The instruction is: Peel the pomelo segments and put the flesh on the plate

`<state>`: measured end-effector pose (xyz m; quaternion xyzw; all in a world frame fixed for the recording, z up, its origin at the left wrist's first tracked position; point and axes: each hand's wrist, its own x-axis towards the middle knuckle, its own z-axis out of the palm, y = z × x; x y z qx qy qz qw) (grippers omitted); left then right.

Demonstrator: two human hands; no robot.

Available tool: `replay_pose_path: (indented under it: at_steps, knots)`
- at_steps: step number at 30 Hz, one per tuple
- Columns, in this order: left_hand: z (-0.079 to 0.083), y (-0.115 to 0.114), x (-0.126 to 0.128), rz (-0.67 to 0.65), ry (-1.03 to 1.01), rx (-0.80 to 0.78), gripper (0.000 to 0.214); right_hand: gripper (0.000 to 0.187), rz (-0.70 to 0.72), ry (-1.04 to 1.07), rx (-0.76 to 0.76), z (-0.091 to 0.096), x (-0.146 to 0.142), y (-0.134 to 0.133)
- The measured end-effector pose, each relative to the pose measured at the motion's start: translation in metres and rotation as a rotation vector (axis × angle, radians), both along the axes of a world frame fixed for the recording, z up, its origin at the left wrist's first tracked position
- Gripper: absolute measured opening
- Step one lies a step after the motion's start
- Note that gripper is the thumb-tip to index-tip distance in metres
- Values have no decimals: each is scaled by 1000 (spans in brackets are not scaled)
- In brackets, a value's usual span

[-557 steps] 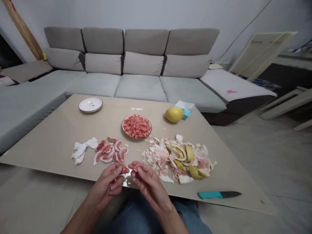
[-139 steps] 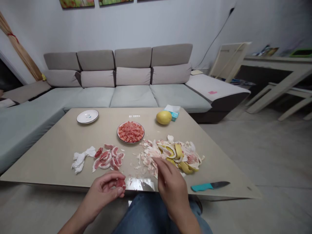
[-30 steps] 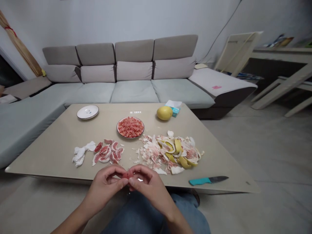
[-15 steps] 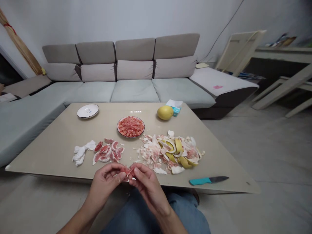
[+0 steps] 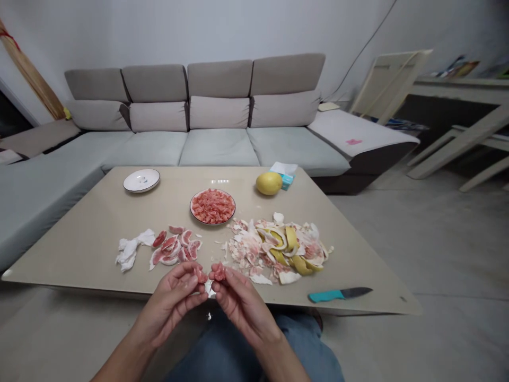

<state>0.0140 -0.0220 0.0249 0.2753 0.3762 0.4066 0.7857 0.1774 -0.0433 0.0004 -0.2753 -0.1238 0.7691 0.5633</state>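
Note:
My left hand and my right hand hover just over the near table edge, fingertips almost meeting. Each pinches a torn piece of pink pomelo flesh, the left one and the right one. Nearest my left hand lie peeled pomelo segments beside crumpled white tissue. Nearest my right hand is a heap of pith and yellow peel. A dark-rimmed plate holds a mound of pink flesh bits.
A whole yellow pomelo sits by a tissue pack at the beige table's far side. A white plate stands far left. A teal-handled knife lies near the right edge. A grey sofa runs behind.
My hands have drawn slightly apart, pulling the flesh they held together into two pieces. The view has shifted very slightly; the things on the table have not moved.

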Motion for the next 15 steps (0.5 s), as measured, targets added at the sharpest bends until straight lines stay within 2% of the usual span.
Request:
replay_pose_path:
  at_steps: [7,15]
  knots:
    - [-9,12,-3,5,-6,-16,21,32,-2,-120,-1,-2,-2,15]
    - [-25,35,4,-100,276,230,34,32,2,-575,154,-16,-10,34]
